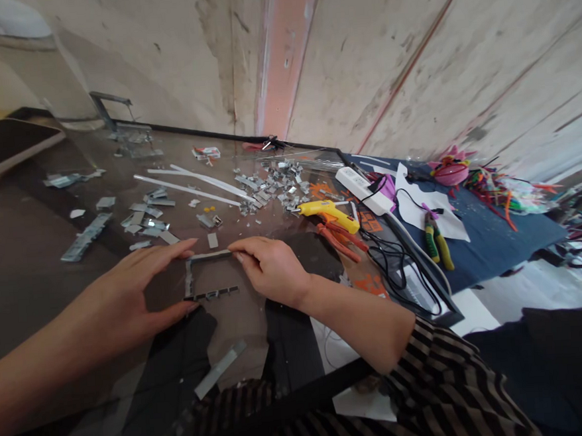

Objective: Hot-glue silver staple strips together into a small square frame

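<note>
A small grey three-sided frame [189, 278] made of thin strips lies on the dark glass tabletop, its open side facing right. My left hand [126, 289] spans its left side, fingertips at the upper corner and thumb at the lower one. At the right end of the frame's upper strip, my right hand [269, 266] pinches with thumb and forefinger. Just above that strip sits a small grey rectangular piece [213, 240]. A longer flat grey strip [220, 369] lies nearer to me.
Grey cut pieces [273, 184] lie heaped beyond my hands, beside white glue sticks [189, 189]. To the right are a yellow glue gun [328, 214], red-handled pliers [342, 241], a white power strip [363, 189] and green-handled pliers [437, 241]. Cables run along the table's right edge.
</note>
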Motion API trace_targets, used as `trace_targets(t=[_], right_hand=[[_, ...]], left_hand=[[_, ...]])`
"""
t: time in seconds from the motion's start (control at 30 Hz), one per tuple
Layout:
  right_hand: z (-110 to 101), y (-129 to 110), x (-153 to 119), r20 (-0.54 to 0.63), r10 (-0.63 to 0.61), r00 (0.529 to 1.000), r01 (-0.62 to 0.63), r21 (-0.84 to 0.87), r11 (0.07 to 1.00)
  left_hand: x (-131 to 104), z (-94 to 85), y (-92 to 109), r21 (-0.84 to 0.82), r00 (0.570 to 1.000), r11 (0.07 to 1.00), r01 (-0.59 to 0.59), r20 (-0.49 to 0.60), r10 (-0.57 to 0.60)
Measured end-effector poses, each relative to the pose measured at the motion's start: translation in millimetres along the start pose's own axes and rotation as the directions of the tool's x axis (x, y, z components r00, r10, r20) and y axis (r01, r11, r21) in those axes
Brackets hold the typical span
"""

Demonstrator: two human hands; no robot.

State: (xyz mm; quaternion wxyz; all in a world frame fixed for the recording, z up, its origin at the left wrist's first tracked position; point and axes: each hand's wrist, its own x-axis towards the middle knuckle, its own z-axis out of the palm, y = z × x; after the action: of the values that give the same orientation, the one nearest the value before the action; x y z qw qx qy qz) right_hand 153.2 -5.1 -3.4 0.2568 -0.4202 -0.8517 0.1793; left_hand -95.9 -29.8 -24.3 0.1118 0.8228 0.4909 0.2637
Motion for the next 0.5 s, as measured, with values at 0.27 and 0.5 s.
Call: trace_targets(t=[0.27, 0.5], right_hand=[[0.5, 0.5, -0.3, 0.002, 0.003, 1.000, -0.003, 0.010, 1.000], [2.0, 2.2, -0.5, -0.012, -0.001, 1.000, 0.001, 0.015, 1.000]], left_hand=[[-0.8, 1.1, -1.5, 0.011, 1.000, 1.000, 0.014, 0.002, -0.014], [0.3, -1.0, 1.0, -0.005, 0.999, 0.999, 0.033, 0.003, -0.033]])
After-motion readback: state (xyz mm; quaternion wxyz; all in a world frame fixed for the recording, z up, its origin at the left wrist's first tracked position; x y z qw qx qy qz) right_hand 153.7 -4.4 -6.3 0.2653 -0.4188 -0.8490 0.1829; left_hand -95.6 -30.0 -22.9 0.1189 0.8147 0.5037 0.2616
